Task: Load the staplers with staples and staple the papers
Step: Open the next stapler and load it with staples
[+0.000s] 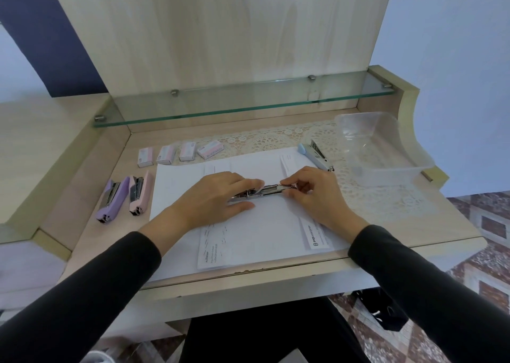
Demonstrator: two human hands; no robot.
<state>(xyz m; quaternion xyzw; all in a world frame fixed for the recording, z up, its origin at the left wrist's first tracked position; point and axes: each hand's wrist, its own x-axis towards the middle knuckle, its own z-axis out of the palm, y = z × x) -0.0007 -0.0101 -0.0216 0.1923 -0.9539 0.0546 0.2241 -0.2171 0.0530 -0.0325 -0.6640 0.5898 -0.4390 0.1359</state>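
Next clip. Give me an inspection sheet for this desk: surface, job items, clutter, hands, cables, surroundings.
Surface: light wooden desk with a white lace mat; white paper sheets spread at the centre.
Job's things: opened silver metal stapler on the sheets; purple stapler and pink stapler at left; light blue stapler behind right; four small staple boxes in a row.
Clutter: clear plastic tub at right.
Grippers: left hand holds the opened stapler; right hand pinches its right end.
Cables: nothing seen.
Surroundings: glass shelf, patterned tiled floor, black bag on it.
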